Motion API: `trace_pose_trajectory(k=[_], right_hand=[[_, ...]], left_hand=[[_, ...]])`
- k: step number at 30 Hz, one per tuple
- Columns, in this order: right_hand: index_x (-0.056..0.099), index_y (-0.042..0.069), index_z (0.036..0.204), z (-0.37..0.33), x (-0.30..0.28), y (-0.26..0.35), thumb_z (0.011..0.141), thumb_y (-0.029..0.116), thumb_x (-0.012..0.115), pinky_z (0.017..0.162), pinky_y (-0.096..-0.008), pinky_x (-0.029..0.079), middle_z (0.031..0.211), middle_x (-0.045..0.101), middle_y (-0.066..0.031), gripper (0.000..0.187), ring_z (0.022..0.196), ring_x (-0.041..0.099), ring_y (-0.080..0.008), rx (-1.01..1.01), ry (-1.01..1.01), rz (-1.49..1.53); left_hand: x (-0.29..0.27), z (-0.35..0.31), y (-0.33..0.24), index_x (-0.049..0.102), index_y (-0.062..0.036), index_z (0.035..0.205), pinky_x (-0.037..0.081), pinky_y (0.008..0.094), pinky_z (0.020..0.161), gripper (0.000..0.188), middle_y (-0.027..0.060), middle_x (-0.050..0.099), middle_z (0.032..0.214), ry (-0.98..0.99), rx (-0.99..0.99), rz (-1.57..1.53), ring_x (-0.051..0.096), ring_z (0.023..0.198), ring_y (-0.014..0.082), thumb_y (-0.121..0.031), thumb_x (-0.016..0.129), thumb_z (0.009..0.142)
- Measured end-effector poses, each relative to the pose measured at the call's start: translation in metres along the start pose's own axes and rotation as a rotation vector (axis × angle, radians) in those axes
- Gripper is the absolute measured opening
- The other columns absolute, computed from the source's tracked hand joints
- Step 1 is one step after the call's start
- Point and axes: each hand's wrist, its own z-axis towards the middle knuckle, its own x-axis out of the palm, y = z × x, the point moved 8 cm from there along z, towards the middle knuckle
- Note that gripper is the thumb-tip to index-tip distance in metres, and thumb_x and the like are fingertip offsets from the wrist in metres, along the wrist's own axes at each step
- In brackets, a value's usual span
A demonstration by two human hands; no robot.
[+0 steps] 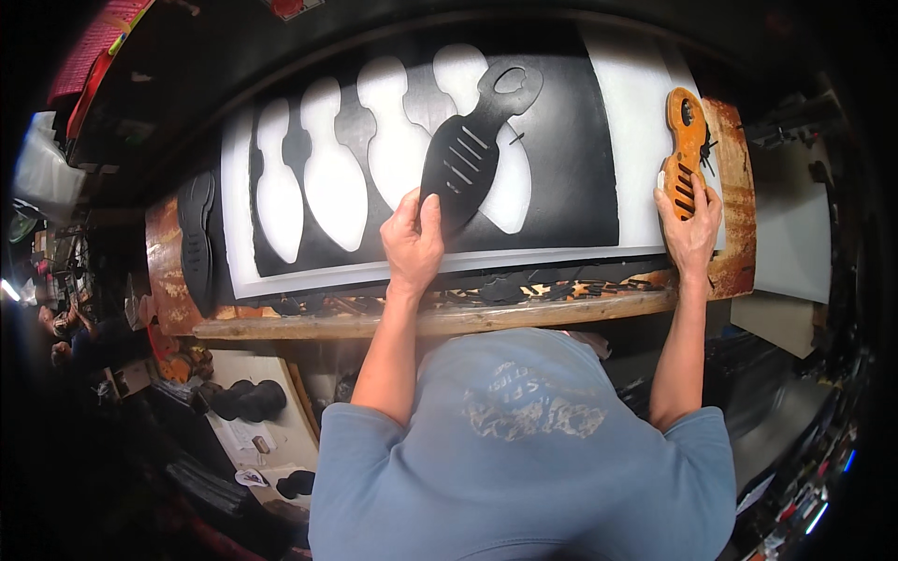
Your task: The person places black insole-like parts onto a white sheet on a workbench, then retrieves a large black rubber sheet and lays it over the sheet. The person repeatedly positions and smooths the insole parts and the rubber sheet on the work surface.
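Note:
My left hand (412, 241) pinches the lower end of a black cut-out piece (456, 173), tilted over the sheet. The piece has a wide slotted body, a narrow neck and a rounded head with an oval cut in it. Beneath it lies a black sheet (572, 122) with several holes of a similar outline, through which the white board (645, 103) shows. At the board's right end, my right hand (692, 229) grips the lower part of an orange cutting die (685, 140). The die has slots and a similar shape; its lower end is partly hidden by my fingers.
Similar black pieces (196, 234) lie at the worn table's left end. Black scraps (524, 285) are strewn along the near side, behind a wooden rail (440, 324). A dark machine part (318, 47) spans the far side. A pale panel (790, 234) stands right of the table.

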Motion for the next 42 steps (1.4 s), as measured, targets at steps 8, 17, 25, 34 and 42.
trace_pose_trajectory(k=[8, 17, 25, 34, 42], right_hand=[[0.071, 0.002, 0.129, 0.009, -0.003, 0.117, 0.096, 0.025, 0.078, 0.107, -0.0432, 0.051, 0.131, 0.068, -0.017, 0.041, 0.124, 0.063, -0.0311, -0.343, -0.074, 0.568], [0.071, 0.004, 0.134, -0.001, 0.071, 0.229, 0.101, 0.02, 0.068, 0.125, -0.0476, 0.034, 0.151, 0.06, -0.0167, 0.037, 0.146, 0.049, -0.0359, -0.726, 0.147, 0.174], [0.075, -0.002, 0.111, 0.001, 0.076, 0.212, 0.098, 0.001, 0.069, 0.113, -0.0442, 0.05, 0.131, 0.073, -0.0152, 0.014, 0.131, 0.064, -0.0344, -0.74, 0.115, 0.421], [0.071, 0.0, 0.128, -0.003, 0.083, 0.213, 0.099, 0.007, 0.069, 0.118, -0.0431, 0.043, 0.148, 0.059, -0.0151, 0.03, 0.141, 0.053, -0.0341, -0.747, 0.212, 0.36], [0.074, -0.002, 0.114, -0.001, 0.089, 0.208, 0.1, 0.004, 0.069, 0.115, -0.0439, 0.045, 0.135, 0.068, -0.0154, 0.016, 0.135, 0.058, -0.0352, -0.762, 0.169, 0.428]], left_hand=[[-0.007, -0.002, -0.008, 0.069, 0.0034, 0.129, 0.055, 0.0277, 0.088, 0.026, 0.011, 0.078, 0.107, 0.087, 0.011, -0.142, 0.07, 0.095, 0.0133, -0.005, 0.062, 0.106], [-0.116, 0.012, 0.012, 0.07, 0.0046, 0.125, 0.054, 0.0289, 0.085, 0.024, 0.0119, 0.077, 0.102, -0.301, -0.016, -0.048, 0.065, 0.092, 0.0113, -0.009, 0.062, 0.107], [-0.328, 0.007, 0.068, 0.071, 0.0039, 0.118, 0.056, 0.04, 0.081, 0.028, 0.0229, 0.075, 0.098, -0.755, -0.067, 0.539, 0.073, 0.086, 0.0314, -0.019, 0.062, 0.105], [-0.48, -0.002, 0.154, 0.071, 0.0054, 0.117, 0.055, 0.0479, 0.095, 0.03, 0.0297, 0.073, 0.113, -0.917, -0.347, 0.84, 0.071, 0.107, 0.0452, -0.018, 0.06, 0.1], [-0.411, 0.025, 0.124, 0.065, -0.0029, 0.124, 0.042, 0.0513, 0.109, 0.035, 0.0188, 0.063, 0.131, -0.773, -0.097, 0.903, 0.054, 0.125, 0.0375, -0.02, 0.068, 0.094]])
